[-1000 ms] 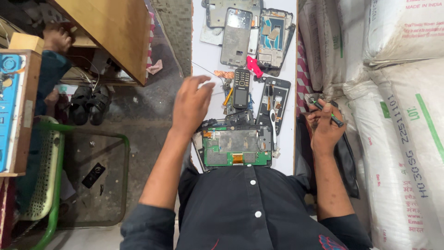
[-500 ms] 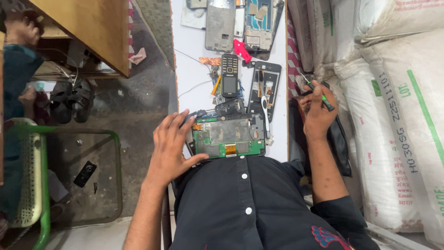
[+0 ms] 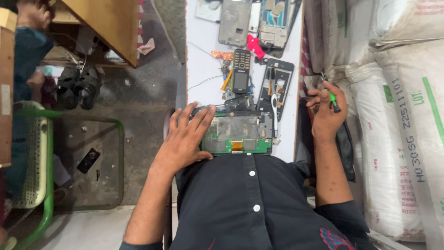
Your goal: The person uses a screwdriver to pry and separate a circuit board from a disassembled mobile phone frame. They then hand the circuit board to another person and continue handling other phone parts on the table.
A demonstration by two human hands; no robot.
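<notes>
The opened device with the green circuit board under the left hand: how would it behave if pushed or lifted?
The flat opened device with the green circuit board would probably slide rather than roll on the smooth white tabletop. It looks thin and likely light. With its board exposed it seems fragile, so the left hand pressing its edge suits it.

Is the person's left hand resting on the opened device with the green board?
Yes, the left hand lies flat on the opened device's left edge.
</notes>
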